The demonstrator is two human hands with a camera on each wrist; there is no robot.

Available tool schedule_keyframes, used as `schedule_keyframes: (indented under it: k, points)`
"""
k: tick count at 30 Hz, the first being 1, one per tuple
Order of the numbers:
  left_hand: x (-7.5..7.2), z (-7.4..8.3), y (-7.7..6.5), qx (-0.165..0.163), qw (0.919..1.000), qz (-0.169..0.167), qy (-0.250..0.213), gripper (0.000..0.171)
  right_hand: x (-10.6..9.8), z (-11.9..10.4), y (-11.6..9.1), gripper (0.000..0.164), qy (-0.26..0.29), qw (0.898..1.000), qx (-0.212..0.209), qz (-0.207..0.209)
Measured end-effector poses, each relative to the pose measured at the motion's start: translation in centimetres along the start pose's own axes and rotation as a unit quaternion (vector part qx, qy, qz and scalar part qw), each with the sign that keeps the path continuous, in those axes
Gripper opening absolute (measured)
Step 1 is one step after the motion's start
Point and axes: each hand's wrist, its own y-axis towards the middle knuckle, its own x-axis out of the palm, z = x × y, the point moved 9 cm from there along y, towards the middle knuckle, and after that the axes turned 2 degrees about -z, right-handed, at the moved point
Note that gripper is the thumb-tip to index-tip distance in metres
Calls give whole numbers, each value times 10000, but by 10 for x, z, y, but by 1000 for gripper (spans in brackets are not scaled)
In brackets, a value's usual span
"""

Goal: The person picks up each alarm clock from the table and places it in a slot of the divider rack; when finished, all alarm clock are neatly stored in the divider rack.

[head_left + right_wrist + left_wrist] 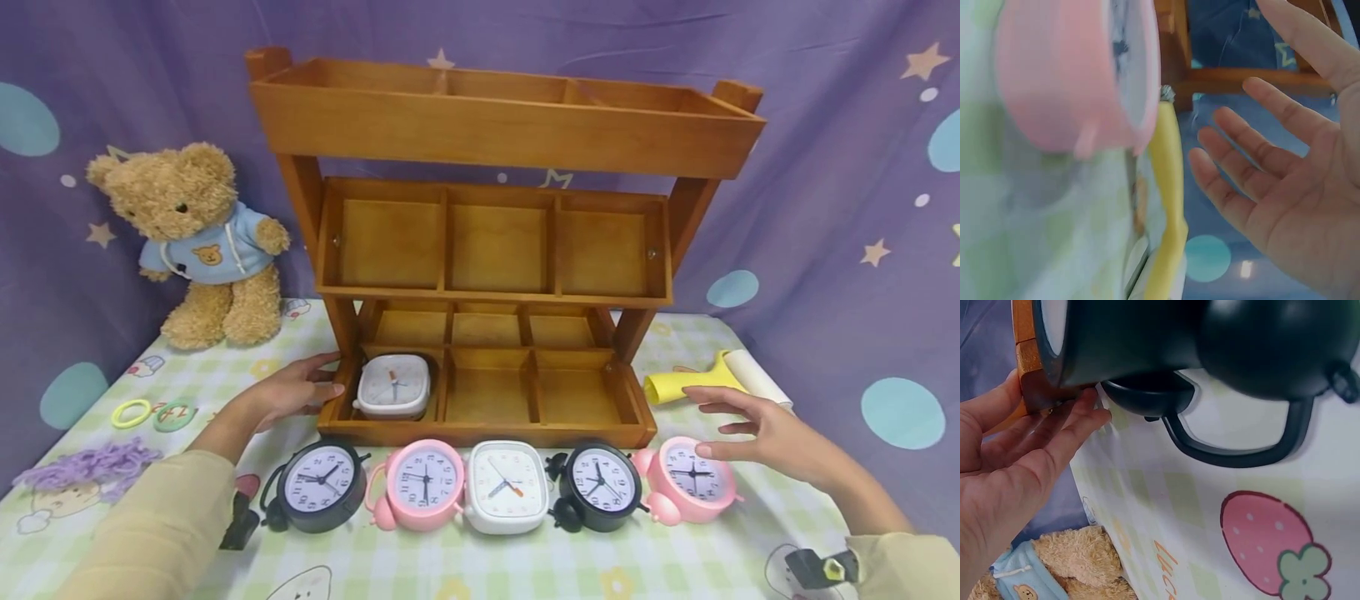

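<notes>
At the lower left corner of a brown wooden shelf rack (495,433), my left hand (288,390) touches the outer side with fairly straight fingers. In the left wrist view, the fingers (1054,434) reach along that wooden corner, beside a black alarm clock. A white square clock (393,386) sits in the rack's bottom left compartment. My right hand (765,433) hovers, fingers spread and empty, by the rightmost pink alarm clock (693,483). Left of it stand a black alarm clock (600,487), a white square clock (507,487), another pink clock (426,485) and another black clock (321,486).
A teddy bear (213,250) in a blue hoodie sits left of the rack. Near the left edge lie a yellow ring (131,414), a green ring (174,416) and purple yarn (97,468). A yellow-handled lint roller (686,386) lies to the right.
</notes>
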Motion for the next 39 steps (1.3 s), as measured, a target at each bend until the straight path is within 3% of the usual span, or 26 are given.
schedule_keyframes:
  k: [7, 16, 22, 27, 39]
  points:
    - [0, 0, 0, 15, 10000, -9, -6, 75, 6, 24, -13, 73, 127, 9982, 280, -519]
    - [-1, 0, 0, -28, 10000, 35, 21, 76, 25, 32, -19, 78, 532, 9917, 79, -1171]
    - [-1, -1, 1, 3, 10000, 58, 20, 75, 37, 37, -19, 84, 610, 9845, 477, -1574]
    - [1, -1, 1, 12, 10000, 59, 17, 75, 40, 40, -19, 87, 557, 9829, 644, -1636]
    - [1, 1, -1, 67, 10000, 46, 23, 74, 46, 41, -23, 93, 720, 9848, 520, -1496]
